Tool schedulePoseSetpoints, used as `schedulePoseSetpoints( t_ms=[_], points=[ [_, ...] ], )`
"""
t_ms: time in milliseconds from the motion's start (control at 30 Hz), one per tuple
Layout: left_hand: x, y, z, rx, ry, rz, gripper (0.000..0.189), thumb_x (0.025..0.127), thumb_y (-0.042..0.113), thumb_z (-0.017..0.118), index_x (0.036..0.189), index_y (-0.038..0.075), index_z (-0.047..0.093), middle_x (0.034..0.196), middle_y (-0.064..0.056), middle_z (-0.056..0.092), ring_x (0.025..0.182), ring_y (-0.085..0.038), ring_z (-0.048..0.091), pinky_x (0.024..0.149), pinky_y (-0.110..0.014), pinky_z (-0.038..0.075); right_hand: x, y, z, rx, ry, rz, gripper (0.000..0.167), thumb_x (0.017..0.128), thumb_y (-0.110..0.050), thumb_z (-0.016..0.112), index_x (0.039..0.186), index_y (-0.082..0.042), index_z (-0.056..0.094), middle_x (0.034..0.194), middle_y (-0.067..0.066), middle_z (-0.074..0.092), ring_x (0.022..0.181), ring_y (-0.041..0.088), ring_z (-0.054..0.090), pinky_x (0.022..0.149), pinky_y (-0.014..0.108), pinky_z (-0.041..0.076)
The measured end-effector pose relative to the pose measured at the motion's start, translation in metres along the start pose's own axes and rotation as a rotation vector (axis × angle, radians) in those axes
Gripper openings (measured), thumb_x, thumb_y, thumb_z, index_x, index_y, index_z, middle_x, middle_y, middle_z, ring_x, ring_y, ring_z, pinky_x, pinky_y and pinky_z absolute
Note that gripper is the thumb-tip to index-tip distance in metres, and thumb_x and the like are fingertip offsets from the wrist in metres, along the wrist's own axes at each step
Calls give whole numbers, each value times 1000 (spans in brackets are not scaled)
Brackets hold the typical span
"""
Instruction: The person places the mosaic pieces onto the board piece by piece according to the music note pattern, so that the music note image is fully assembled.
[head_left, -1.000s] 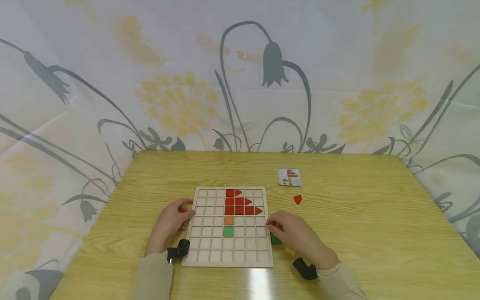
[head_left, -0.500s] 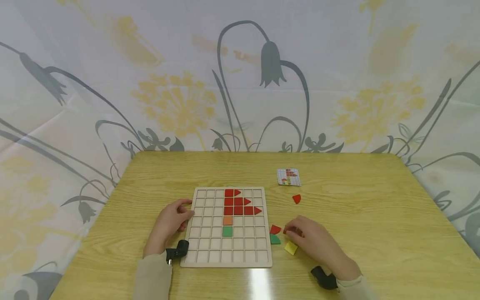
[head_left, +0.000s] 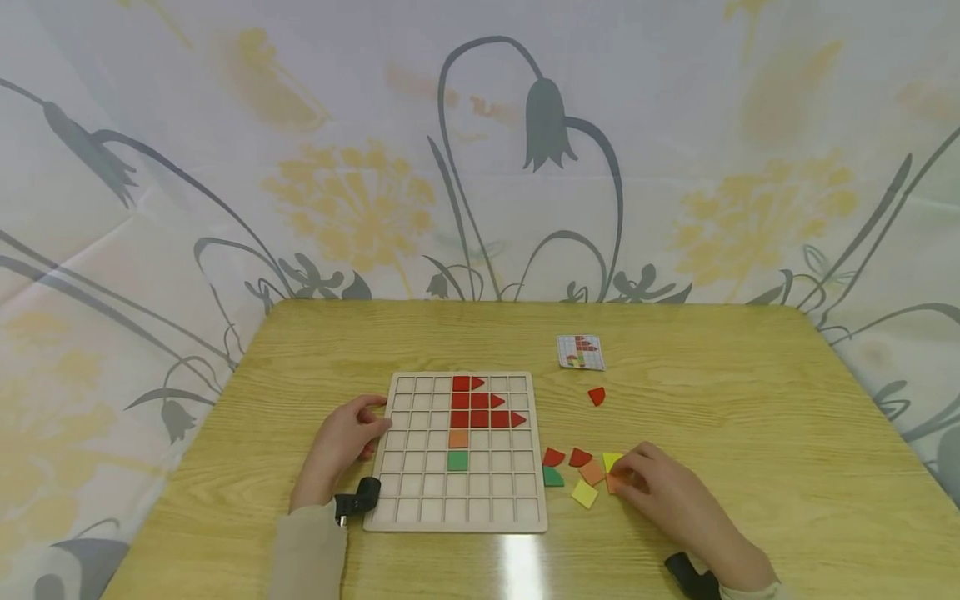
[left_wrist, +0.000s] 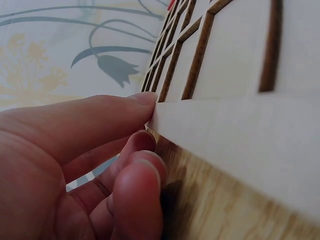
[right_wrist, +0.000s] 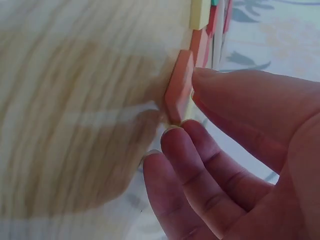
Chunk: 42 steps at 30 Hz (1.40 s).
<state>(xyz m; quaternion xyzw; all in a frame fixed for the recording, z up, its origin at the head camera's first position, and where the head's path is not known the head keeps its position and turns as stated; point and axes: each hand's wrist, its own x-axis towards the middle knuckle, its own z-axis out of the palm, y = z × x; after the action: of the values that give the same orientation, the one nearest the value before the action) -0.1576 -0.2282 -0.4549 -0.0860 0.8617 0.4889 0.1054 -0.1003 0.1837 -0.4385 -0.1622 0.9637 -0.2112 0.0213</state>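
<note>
A pale wooden grid board (head_left: 491, 487) lies on the table, with red square and pointed tiles (head_left: 480, 419), an orange square (head_left: 458, 438) and a green square (head_left: 457, 460) in its cells. My left hand (head_left: 345, 437) rests at the board's left edge. Its thumb (left_wrist: 142, 100) touches the rim, while the other fingers curl loosely beside it. To the right of the board, my right hand (head_left: 667, 492) pinches an orange tile (right_wrist: 179, 85) low over the table, thumb on one side and fingertips at its near end. Part of that tile is hidden by the fingers in the head view.
Loose tiles lie between board and right hand: red quarter circles (head_left: 580, 457), a green quarter circle (head_left: 553, 477), an orange square (head_left: 592, 472) and yellow pieces (head_left: 585, 494). Another red quarter circle (head_left: 596, 396) lies farther back, before a pattern card (head_left: 581, 352). A flowered cloth (head_left: 480, 167) hangs behind.
My right hand has moved right, away from the board's edge, uncovering the red, green, orange and yellow loose tiles; its fingertips have come to an orange tile. The left hand and board stay put.
</note>
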Motion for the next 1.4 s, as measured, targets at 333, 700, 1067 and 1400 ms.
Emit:
schedulePoseSetpoints(
  t_ms=[333,700,1067,1400],
  points=[
    [-1,-1,-1,6,5,-2,41,85,17,61,124,11,50,88,-8,52,54,-16,49,50,-29,46,-1,1,-1,-5,-45,21,19,74,-19,72,91,-19,63,84,-11,45,67,3,41,55,20,38],
    [0,-1,0,12,-2,5,41,85,18,61,125,13,49,89,-7,51,54,-15,48,49,-28,46,3,-4,-1,81,-56,51,17,76,-13,70,83,-20,57,74,-12,48,64,5,43,57,21,40],
    [2,-2,0,1,-7,-3,41,85,18,61,124,13,49,88,-7,51,54,-15,48,49,-29,45,20,-31,1,178,-58,-38,14,81,-18,65,95,-18,63,81,-15,56,72,2,51,65,22,46],
    [0,1,0,-9,0,-8,41,85,16,61,124,11,50,87,-8,52,53,-15,48,48,-29,45,45,-69,22,187,-67,-182,8,80,-25,67,86,-21,62,77,-16,53,68,1,47,62,20,43]
  ],
)
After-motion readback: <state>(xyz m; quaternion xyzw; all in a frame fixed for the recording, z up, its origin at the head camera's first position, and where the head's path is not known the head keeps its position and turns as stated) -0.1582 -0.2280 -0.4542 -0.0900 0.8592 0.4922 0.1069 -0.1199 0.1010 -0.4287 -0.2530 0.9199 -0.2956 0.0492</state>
